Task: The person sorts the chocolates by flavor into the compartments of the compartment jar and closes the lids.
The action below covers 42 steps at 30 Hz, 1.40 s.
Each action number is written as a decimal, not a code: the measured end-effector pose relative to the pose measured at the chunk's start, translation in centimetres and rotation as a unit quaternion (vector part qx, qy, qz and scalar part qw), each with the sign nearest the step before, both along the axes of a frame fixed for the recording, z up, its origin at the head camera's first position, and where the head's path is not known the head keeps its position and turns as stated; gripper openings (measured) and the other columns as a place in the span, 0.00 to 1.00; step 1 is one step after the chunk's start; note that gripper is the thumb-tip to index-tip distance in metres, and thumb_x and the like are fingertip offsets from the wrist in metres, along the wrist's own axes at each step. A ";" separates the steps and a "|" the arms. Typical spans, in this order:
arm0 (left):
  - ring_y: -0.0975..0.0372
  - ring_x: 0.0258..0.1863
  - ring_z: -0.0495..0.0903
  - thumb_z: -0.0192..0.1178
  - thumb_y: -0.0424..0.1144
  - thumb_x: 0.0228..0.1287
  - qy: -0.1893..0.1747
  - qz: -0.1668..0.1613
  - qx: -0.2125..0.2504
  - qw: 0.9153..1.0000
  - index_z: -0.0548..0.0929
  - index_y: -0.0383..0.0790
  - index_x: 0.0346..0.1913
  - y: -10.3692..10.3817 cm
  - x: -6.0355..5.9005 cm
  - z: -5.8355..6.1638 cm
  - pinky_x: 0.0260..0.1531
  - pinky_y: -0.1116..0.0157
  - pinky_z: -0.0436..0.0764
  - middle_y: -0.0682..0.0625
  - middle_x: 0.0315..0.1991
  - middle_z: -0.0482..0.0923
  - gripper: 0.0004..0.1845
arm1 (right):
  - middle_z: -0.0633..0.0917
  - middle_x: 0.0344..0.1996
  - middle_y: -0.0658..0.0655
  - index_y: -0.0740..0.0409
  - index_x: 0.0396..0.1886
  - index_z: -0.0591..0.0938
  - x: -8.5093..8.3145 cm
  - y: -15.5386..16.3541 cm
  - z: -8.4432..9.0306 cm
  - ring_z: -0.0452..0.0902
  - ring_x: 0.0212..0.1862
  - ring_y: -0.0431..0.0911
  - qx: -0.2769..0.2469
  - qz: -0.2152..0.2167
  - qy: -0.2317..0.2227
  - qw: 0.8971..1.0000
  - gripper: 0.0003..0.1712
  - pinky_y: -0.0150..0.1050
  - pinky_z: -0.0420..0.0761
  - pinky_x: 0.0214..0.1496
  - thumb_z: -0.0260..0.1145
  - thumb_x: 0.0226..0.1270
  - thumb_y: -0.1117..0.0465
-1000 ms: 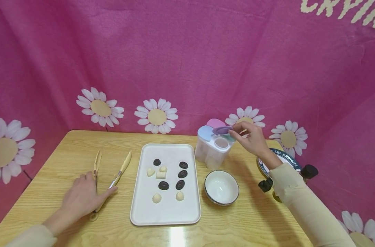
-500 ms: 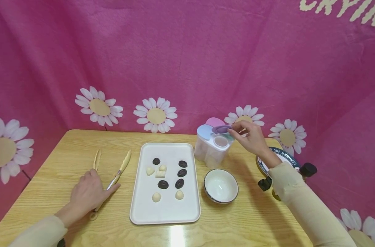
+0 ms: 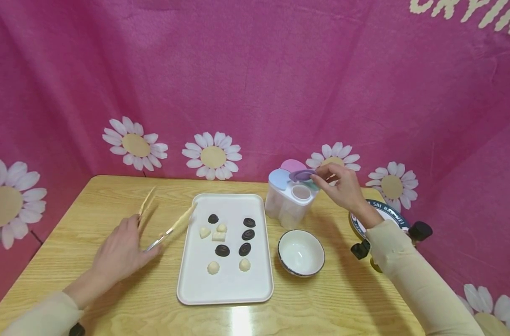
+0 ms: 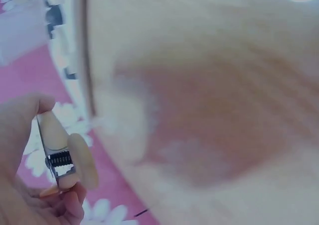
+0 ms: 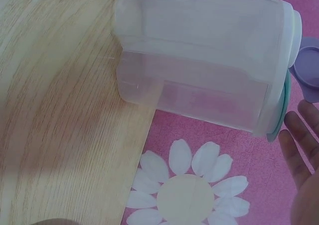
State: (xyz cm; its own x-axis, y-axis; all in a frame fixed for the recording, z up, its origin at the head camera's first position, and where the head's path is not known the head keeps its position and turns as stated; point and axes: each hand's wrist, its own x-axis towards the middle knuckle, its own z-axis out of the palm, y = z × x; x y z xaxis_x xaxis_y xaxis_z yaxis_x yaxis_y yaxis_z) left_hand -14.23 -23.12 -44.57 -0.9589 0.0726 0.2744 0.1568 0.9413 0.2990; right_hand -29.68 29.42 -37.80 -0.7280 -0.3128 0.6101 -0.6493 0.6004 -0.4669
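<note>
My left hand (image 3: pixel 131 245) grips cream plastic tongs (image 3: pixel 171 227) near their spring hinge (image 4: pixel 61 159) and holds them just above the table, tips reaching the left edge of the white tray (image 3: pixel 196 284). Several dark chocolates (image 3: pixel 222 251) and white chocolates (image 3: pixel 213 268) lie on that tray. My right hand (image 3: pixel 327 177) pinches the raised purple lid flap (image 3: pixel 301 175) of a clear compartment container (image 3: pixel 285 207), whose round opening shows below the flap. The right wrist view shows the container (image 5: pixel 209 75) and the flap (image 5: pixel 310 68) close to my fingers (image 5: pixel 299 135).
An empty white bowl (image 3: pixel 301 253) stands right of the tray, in front of the container. A round plate with a dark rim (image 3: pixel 385 212) lies partly under my right forearm, next to a black object (image 3: pixel 420 231). Pink daisy cloth hangs behind the wooden table (image 3: pixel 322 303).
My left hand has closed on the tongs, lifted them off the table and swung their tips right toward the tray. The right hand stays at the purple flap.
</note>
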 end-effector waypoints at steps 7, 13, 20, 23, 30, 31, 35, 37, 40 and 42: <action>0.42 0.43 0.82 0.79 0.51 0.50 0.024 -0.060 -0.005 0.998 0.70 0.21 0.65 1.0 0.1 3.4 0.41 0.41 0.85 0.31 0.49 0.80 0.48 | 0.91 0.33 0.60 0.64 0.38 0.88 0.0 -0.1 0.1 0.81 0.33 0.32 -0.004 0.000 0.008 1.000 0.05 0.20 0.80 0.37 0.77 0.63 0.69; 0.48 0.44 0.82 0.79 0.51 0.49 0.004 -0.101 -0.018 0.995 0.70 0.25 0.70 2.4 0.5 5.3 0.45 0.45 0.85 0.38 0.49 0.82 0.50 | 0.91 0.33 0.61 0.64 0.38 0.88 -0.1 -0.1 0.0 0.80 0.33 0.29 -0.005 -0.002 0.013 1.000 0.06 0.19 0.80 0.37 0.76 0.63 0.70; 0.47 0.48 0.85 0.80 0.53 0.49 -0.029 -0.144 -0.032 0.989 0.71 0.28 0.71 3.5 1.4 5.4 0.49 0.44 0.86 0.36 0.54 0.83 0.51 | 0.91 0.33 0.61 0.64 0.39 0.88 0.0 0.0 -0.1 0.79 0.34 0.28 0.004 -0.005 0.009 1.000 0.06 0.20 0.80 0.38 0.76 0.63 0.70; 0.54 0.43 0.83 0.81 0.54 0.50 -0.045 -0.161 -0.038 0.985 0.72 0.30 0.71 3.6 1.6 5.2 0.45 0.50 0.87 0.40 0.51 0.83 0.50 | 0.91 0.34 0.61 0.64 0.39 0.88 0.0 0.0 -0.1 0.79 0.34 0.28 0.006 -0.006 0.008 1.000 0.07 0.20 0.80 0.38 0.76 0.63 0.70; 0.61 0.37 0.74 0.81 0.57 0.51 -0.082 -0.180 -0.039 0.979 0.71 0.33 0.72 3.4 1.9 5.0 0.36 0.60 0.79 0.49 0.44 0.79 0.51 | 0.91 0.33 0.61 0.64 0.39 0.88 -0.1 -0.1 0.0 0.80 0.33 0.28 -0.004 -0.004 0.007 1.000 0.06 0.20 0.80 0.37 0.77 0.63 0.70; 0.61 0.38 0.75 0.82 0.57 0.50 -0.082 -0.179 -0.034 0.980 0.71 0.34 0.71 3.5 1.9 4.9 0.37 0.60 0.80 0.49 0.45 0.80 0.50 | 0.91 0.33 0.61 0.64 0.39 0.88 0.0 -0.1 0.1 0.80 0.33 0.29 -0.005 -0.003 0.007 1.000 0.06 0.20 0.80 0.37 0.77 0.63 0.70; 0.61 0.41 0.77 0.84 0.55 0.47 -0.082 -0.182 -0.015 0.980 0.73 0.39 0.68 3.5 1.9 4.9 0.42 0.56 0.84 0.49 0.48 0.81 0.48 | 0.91 0.33 0.61 0.64 0.38 0.88 0.1 -0.1 0.2 0.80 0.33 0.31 -0.006 -0.003 0.006 1.000 0.05 0.20 0.80 0.37 0.76 0.63 0.69; 0.61 0.42 0.78 0.84 0.55 0.47 -0.083 -0.183 -0.012 0.979 0.74 0.40 0.67 3.5 1.9 4.8 0.44 0.55 0.85 0.50 0.48 0.81 0.47 | 0.91 0.33 0.61 0.64 0.38 0.88 0.1 -0.1 0.2 0.80 0.33 0.31 -0.004 -0.004 0.005 1.000 0.06 0.19 0.80 0.37 0.76 0.64 0.69; 0.61 0.42 0.78 0.84 0.55 0.47 -0.085 -0.190 -0.009 0.978 0.74 0.41 0.66 3.5 1.9 4.8 0.45 0.53 0.85 0.50 0.49 0.82 0.46 | 0.91 0.33 0.61 0.64 0.38 0.88 0.0 0.0 0.1 0.81 0.33 0.33 -0.002 -0.005 0.007 1.000 0.06 0.19 0.79 0.37 0.77 0.63 0.69; 0.61 0.42 0.78 0.84 0.54 0.47 -0.087 -0.192 -0.008 0.977 0.75 0.41 0.66 3.4 2.0 4.8 0.45 0.53 0.85 0.50 0.49 0.81 0.46 | 0.91 0.33 0.61 0.64 0.38 0.88 -0.1 0.0 0.0 0.81 0.33 0.34 0.000 -0.006 0.009 1.000 0.06 0.19 0.79 0.37 0.77 0.63 0.69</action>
State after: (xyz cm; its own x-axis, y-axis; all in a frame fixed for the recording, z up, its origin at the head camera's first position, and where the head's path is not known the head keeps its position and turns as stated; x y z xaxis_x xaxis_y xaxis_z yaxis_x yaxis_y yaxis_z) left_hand -12.28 -19.74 -39.79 -0.8916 0.4403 0.1062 0.4488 0.8275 0.3373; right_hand -29.79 29.43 -37.84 -0.7210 -0.3045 0.6224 -0.6500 0.6085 -0.4553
